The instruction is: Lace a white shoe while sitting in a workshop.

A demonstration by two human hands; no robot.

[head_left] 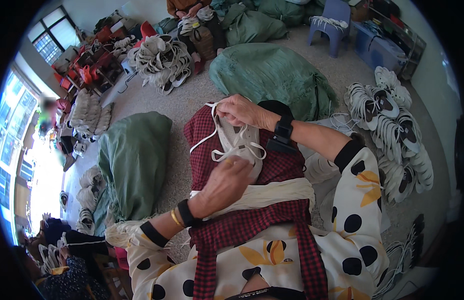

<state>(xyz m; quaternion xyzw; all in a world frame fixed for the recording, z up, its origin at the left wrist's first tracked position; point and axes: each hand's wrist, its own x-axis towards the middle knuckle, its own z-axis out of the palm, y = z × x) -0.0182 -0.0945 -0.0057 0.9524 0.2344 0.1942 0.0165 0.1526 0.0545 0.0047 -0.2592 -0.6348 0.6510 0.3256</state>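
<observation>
1. The right hand [244, 111] pinches the far end of a pale shoe upper [239, 142] that lies on the person's lap, over a red checked apron [252, 225]. The left hand [222, 182] is curled at the near end of the upper, fingertips closed on the white lace [204, 140] that loops out to the left.
2. Largest around them are the green sacks: one [134, 160] on the floor just to the left, one [269, 75] beyond the lap, more [252, 25] far off. They look bulging and soft, tied shut, with no labels that I can see.
3. To the right, stacked shoe uppers [392, 130] fan out across the floor; another heap [159, 60] lies far left. A lilac plastic stool [332, 25] stands far right, beside a blue crate [377, 50].
4. A bundle of white laces [262, 192] lies across the lap, touching the apron.
5. The upper itself looks light and floppy, fabric that folds under the fingers; I would judge it best held by its edges near the eyelets.
6. The lace looks thin, limp and apt to slip, so a pinch near its tip seems the surest hold.
</observation>
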